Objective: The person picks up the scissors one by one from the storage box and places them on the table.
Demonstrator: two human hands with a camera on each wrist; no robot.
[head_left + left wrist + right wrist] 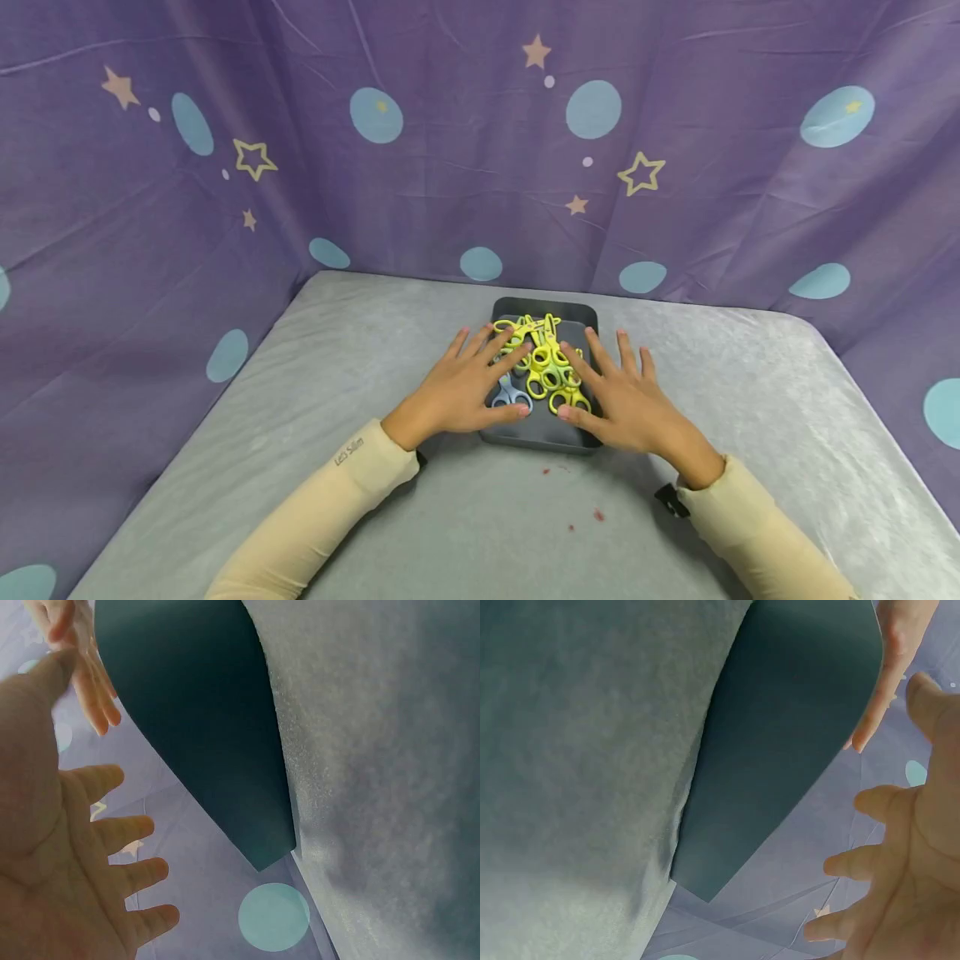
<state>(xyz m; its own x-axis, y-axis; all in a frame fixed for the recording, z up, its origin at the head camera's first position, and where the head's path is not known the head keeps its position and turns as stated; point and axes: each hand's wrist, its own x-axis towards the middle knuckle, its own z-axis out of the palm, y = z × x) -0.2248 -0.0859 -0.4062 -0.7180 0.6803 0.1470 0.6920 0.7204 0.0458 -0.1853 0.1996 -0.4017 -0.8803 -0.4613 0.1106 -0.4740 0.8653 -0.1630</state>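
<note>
A dark grey rectangular tray (540, 432) stands on the table, and its outer wall fills the middle of both wrist views. Inside lies a jumbled pile of yellow scissors (551, 358), some with green parts, and a pair of blue-handled scissors (513, 395) at the left. My left hand (468, 387) hovers over the tray's left side, palm down with fingers spread, partly hiding the scissors. Over the right side my right hand (626, 400) is spread in the same way. Neither hand holds anything; the wrist views show both palms bare and apart from the tray.
A light grey cloth covers the table (360, 350). Small red marks (598, 515) dot the cloth in front of the tray. A purple curtain (465, 192) with stars and blue ovals hangs behind the table and along its sides.
</note>
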